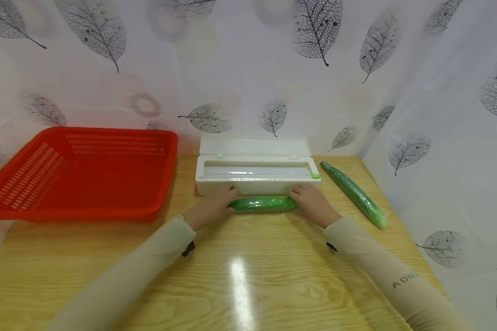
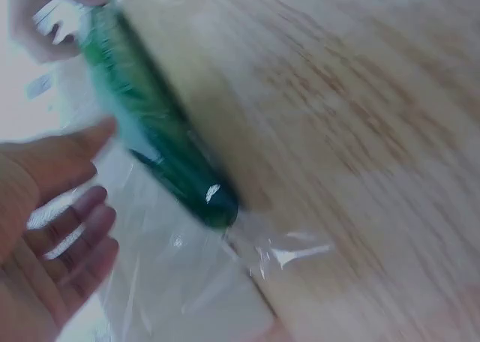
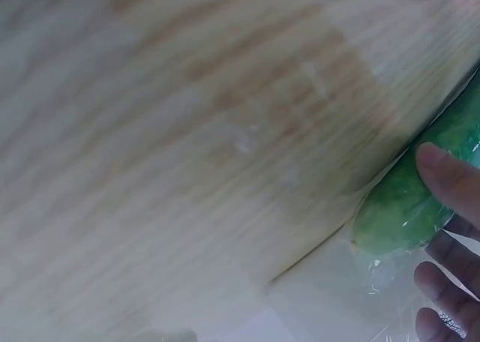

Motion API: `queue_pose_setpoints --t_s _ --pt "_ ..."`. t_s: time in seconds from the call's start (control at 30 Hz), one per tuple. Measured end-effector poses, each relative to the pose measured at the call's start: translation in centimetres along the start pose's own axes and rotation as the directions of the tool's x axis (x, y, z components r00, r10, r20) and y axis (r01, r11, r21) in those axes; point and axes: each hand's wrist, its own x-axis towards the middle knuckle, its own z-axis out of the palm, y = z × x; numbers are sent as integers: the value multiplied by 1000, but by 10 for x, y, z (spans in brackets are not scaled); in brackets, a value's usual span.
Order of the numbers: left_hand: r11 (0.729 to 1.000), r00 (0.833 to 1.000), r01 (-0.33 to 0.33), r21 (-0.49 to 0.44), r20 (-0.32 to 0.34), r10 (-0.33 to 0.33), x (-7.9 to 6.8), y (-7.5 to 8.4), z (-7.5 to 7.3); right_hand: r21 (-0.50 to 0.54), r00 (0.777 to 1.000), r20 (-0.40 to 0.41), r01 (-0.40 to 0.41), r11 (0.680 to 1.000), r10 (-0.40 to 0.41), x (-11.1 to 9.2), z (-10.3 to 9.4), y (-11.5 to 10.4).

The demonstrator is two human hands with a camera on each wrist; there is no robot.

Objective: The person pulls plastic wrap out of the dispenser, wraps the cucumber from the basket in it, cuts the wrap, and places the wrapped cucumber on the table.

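A cucumber (image 1: pixel 262 204) in clear plastic film lies crosswise on the table, along the front of a white cling film dispenser (image 1: pixel 258 186). My left hand (image 1: pixel 215 205) is at its left end. In the left wrist view that hand (image 2: pixel 56 222) has its thumb tip near the cucumber's side (image 2: pixel 161 128) and its fingers loosely bent, apart from it. At the other end my right hand (image 1: pixel 312 204) holds the cucumber. The right wrist view shows the right thumb (image 3: pixel 446 173) on top of the cucumber (image 3: pixel 401 214), with fingers at its far side. Loose film spreads past both ends.
The dispenser's lid (image 1: pixel 254 146) stands raised, with a film roll (image 1: pixel 256 171) inside. A red plastic basket (image 1: pixel 107 214) is on the left. Another film-wrapped cucumber (image 1: pixel 353 193) lies slanting on the right. Leaf-patterned curtain (image 1: pixel 240 69) hangs behind the wooden table (image 1: pixel 190 285).
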Motion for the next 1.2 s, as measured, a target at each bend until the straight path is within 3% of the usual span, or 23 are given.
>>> queue_pose_setpoints --t_s 0.17,0.3,0.43,0.63,0.93,1.07,1.2 --pt "982 981 190 11 -36 -190 -22 -4 -13 5 1000 6 -10 1000 10 1 -1 -3" --pt "966 965 258 -9 -50 -259 -34 -6 -14 25 999 32 -30 999 30 1 -2 -4" --pt "968 967 245 -51 -56 -248 -36 -8 -10 46 998 45 -48 998 46 0 -3 -5" --pt "974 978 208 -87 0 -209 -28 -6 -2 48 998 42 -51 998 49 0 -3 -6" --pt "971 974 224 87 20 -226 -20 -5 5 51 998 46 -47 998 44 1 0 -7" --pt "967 978 209 148 -14 -209 -14 5 5 51 998 52 -46 998 43 1 0 -6" --pt "978 989 147 146 -49 -142 -4 12 10 50 998 51 -48 998 46 1 -1 -6"
